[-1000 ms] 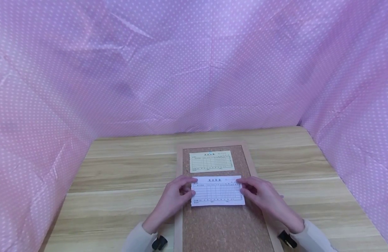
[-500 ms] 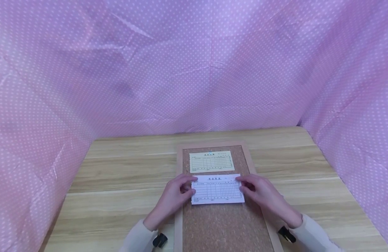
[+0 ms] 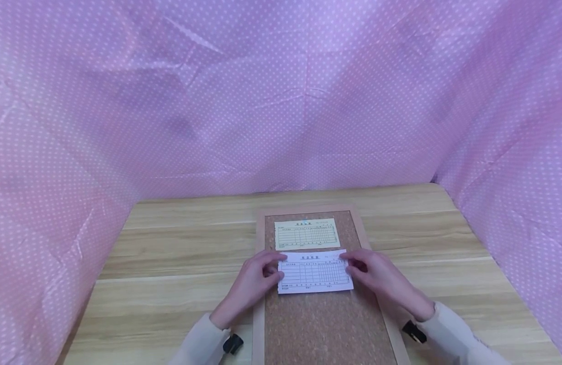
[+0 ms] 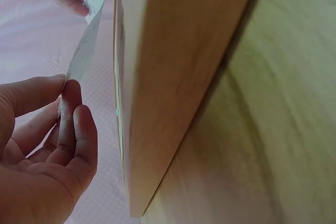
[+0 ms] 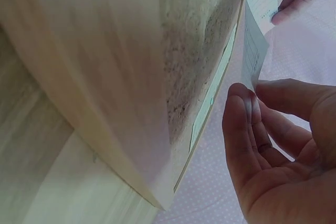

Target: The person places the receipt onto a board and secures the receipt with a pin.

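Note:
A white printed form slip is stretched between both hands over the wood-framed cork board. My left hand pinches its left edge between thumb and fingers; the right hand does the same at the right edge. Both wrist views show the white slip raised off the board's face and slightly bowed. Just beyond it, a pale yellow form slip lies against the cork near the far end, with a small light-blue spot at its top. In the right wrist view the yellow slip appears edge-on.
The board lies lengthwise on a wood-grain table. A pink dotted cloth hangs behind and at both sides. Black clip-like devices sit at the wrists by the pale sleeves.
Both hands have moved the white slip slightly away from the body, toward the yellow slip. The grip on its two edges is unchanged, and the board and yellow slip have stayed put.

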Demonstrator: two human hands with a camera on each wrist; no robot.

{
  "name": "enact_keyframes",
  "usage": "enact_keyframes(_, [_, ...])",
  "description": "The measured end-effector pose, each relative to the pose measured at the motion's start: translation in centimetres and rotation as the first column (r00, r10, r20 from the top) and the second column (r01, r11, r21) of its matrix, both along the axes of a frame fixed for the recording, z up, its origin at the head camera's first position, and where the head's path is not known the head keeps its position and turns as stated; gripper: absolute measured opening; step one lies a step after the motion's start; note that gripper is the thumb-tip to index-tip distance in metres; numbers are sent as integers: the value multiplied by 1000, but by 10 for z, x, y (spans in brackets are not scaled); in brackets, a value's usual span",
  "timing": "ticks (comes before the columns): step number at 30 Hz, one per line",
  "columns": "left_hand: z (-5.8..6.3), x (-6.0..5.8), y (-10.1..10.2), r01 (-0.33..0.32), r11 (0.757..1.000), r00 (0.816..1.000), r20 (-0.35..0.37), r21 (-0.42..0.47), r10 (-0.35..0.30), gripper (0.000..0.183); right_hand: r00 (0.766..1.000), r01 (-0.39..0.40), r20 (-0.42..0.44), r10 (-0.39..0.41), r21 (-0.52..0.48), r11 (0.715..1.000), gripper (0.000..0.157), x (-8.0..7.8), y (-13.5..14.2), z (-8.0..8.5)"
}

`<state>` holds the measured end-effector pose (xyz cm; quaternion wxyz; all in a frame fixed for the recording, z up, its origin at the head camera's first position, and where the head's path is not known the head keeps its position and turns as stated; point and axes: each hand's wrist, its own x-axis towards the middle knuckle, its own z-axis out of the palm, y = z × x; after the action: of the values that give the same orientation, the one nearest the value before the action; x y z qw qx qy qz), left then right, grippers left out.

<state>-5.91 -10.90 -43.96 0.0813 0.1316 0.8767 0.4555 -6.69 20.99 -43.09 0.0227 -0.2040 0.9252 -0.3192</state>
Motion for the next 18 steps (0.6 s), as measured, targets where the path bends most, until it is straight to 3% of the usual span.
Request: enact_keyframes(18, [-10,-9,-1,21,999,999,31,-31,-20,36,999,-2,37,1,30,1000,27,-9,2,-7])
